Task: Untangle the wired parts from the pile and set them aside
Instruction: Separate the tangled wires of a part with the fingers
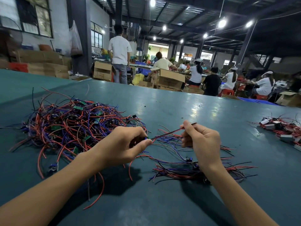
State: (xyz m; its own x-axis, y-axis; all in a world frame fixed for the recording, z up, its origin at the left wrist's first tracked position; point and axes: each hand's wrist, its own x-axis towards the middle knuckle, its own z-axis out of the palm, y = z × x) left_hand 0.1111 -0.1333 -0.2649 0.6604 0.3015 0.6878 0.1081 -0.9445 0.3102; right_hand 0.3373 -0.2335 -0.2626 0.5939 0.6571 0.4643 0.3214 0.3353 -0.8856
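A big tangled pile [70,126] of red, blue and black wires with small green boards lies on the left of the teal table [179,108]. My left hand [120,145] pinches the board end of one wired part [166,133] just right of the pile. My right hand [203,142] pinches that part's red and black wires, pulled taut between both hands above the table. Under my right wrist lies a smaller bundle [192,168] of separated wired parts, partly hidden by my forearm.
Another heap of wired parts with grey blocks [281,129] sits at the table's right edge. Beyond the far table edge stand cardboard boxes [169,79], a standing person [120,53] and several seated workers.
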